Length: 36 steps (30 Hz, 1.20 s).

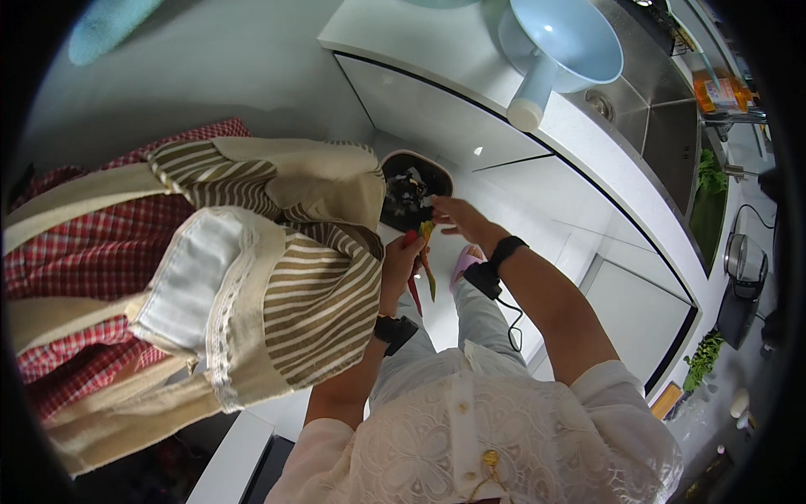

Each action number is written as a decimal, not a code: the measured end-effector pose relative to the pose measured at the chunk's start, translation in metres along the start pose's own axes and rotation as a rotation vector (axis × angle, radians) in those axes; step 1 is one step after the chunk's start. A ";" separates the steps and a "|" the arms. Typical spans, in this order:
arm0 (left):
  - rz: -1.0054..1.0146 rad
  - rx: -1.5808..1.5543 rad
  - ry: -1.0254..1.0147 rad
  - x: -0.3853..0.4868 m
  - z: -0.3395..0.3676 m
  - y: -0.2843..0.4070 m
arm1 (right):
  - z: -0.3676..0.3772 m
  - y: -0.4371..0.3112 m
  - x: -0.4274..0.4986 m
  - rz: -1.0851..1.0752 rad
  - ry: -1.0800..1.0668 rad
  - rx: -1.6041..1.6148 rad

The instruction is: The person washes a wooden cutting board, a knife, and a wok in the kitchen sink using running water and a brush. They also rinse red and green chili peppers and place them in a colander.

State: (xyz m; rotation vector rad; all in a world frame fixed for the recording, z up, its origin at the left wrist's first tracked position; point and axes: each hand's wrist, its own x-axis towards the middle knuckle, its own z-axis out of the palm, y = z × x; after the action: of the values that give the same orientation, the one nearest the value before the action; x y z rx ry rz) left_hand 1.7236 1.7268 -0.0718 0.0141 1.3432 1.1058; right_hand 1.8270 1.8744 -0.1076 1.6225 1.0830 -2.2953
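Observation:
My left hand (398,261) is closed around several long, thin peppers, with a red pepper (414,295) and a greenish-orange pepper (429,274) hanging below the fingers. My right hand (465,220) is just to the right, its fingers spread beside the rim of a bin. I see nothing held in it. The open bin (448,179), with a dark liner and mixed scraps inside, stands on the floor beyond both hands. Hanging aprons of striped, beige and red checked cloth (321,296) are close on the left and partly cover the left forearm's side.
White cabinets and a countertop (585,135) curve along the right, with a light blue pan (560,44) whose handle juts over the edge. Behind it is a steel sink (674,126). Leafy greens (704,360) lie farther along the counter. A pink slipper (465,264) is on the floor.

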 end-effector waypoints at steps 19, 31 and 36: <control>0.306 0.239 0.137 0.034 0.011 -0.023 | 0.002 0.011 -0.030 -0.368 0.007 -0.240; 0.201 0.185 0.088 0.016 0.028 -0.005 | -0.001 0.018 -0.033 -0.489 0.072 -0.356; 0.275 0.462 0.101 0.022 0.024 -0.002 | 0.002 0.016 -0.039 -0.415 0.089 -0.306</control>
State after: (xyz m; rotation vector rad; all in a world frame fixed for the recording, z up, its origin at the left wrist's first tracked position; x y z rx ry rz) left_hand 1.7399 1.7532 -0.0824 0.4999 1.6999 1.0078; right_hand 1.8491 1.8499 -0.0810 1.5008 1.8390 -2.1427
